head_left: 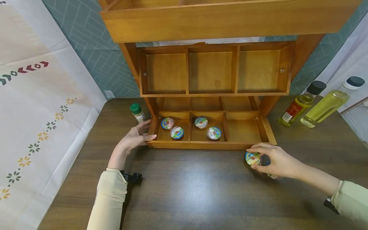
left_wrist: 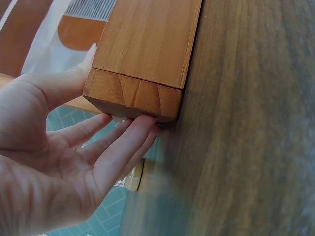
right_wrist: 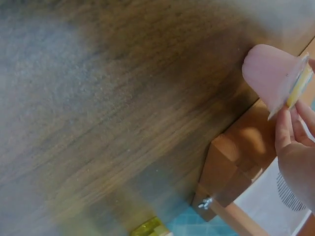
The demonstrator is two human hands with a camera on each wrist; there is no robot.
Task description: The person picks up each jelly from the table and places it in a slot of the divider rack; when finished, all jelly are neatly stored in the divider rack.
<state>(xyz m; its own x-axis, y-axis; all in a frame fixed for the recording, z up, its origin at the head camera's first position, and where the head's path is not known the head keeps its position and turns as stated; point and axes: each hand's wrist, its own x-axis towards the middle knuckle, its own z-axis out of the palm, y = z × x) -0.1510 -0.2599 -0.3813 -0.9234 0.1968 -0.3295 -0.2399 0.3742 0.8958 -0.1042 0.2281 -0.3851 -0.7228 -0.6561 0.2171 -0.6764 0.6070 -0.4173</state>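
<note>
My left hand (head_left: pixel 136 135) is at the front left corner of a wooden shelf rack (head_left: pixel 198 145). In the left wrist view its fairly straight fingers (left_wrist: pixel 125 147) touch the outer side, while the thumb lies over the top edge. My right hand (head_left: pixel 277 159) pinches a small jelly cup (head_left: pixel 253 158) by its lid rim, just in front of the rack's right end. The right wrist view shows the cup's pink body (right_wrist: pixel 270 73). Another colourful lid (head_left: pixel 272 176) is mostly hidden behind that hand. Two jelly cups (head_left: pixel 167 123) lie in the left compartment, two more (head_left: pixel 214 133) in the middle one.
An upper wooden tier (head_left: pixel 212 95) with three compartments overhangs the lower tray. A green-capped spice jar (head_left: pixel 137 112) stands left of the rack. Two oil bottles (head_left: pixel 299 107) (head_left: pixel 330 103) stand to its right on the brown table (head_left: pixel 184 191).
</note>
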